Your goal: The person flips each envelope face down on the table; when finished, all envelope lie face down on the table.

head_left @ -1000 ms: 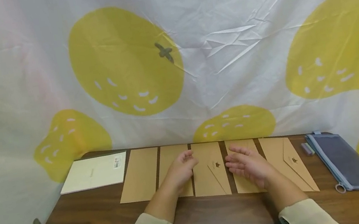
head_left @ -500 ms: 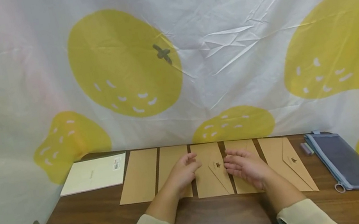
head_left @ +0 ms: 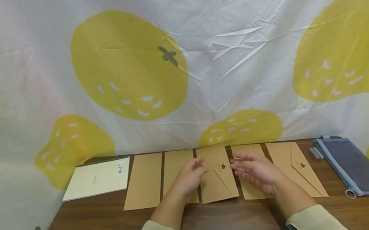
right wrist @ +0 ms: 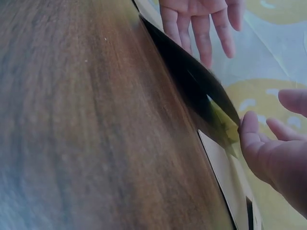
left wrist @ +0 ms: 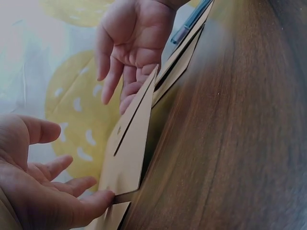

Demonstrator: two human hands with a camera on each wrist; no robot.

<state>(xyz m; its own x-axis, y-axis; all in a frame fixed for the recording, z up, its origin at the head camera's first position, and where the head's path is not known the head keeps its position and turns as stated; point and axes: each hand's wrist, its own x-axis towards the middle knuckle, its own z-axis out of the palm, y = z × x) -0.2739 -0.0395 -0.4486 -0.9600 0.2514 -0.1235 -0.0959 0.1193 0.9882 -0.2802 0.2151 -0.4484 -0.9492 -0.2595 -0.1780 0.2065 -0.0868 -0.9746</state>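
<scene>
A kraft-paper envelope point(head_left: 217, 178) with a small crown print and a pointed flap is the middle one in a row of several. Its right side is tipped up off the table, with its dark underside showing in the right wrist view. My left hand point(head_left: 187, 177) is at its left edge, palm inward, a fingertip touching the paper in the left wrist view. At the raised right edge, my right hand point(head_left: 255, 170) touches the envelope with the side of its little finger, the other fingers spread and relaxed. Neither thumb presses on the paper.
More kraft envelopes lie either side: two plain ones point(head_left: 144, 180) left, a flapped one point(head_left: 289, 162) right, another partly under my right hand. A white booklet point(head_left: 96, 179) lies far left. Right are a small purple block point(head_left: 315, 153) and a blue zip pouch point(head_left: 356, 167). A lemon-print curtain point(head_left: 198, 68) hangs behind.
The middle envelope shifts slightly and its near edge now tilts, with the right side higher. Both hands stay nearly in place; they have drawn slightly closer together since a second ago.
</scene>
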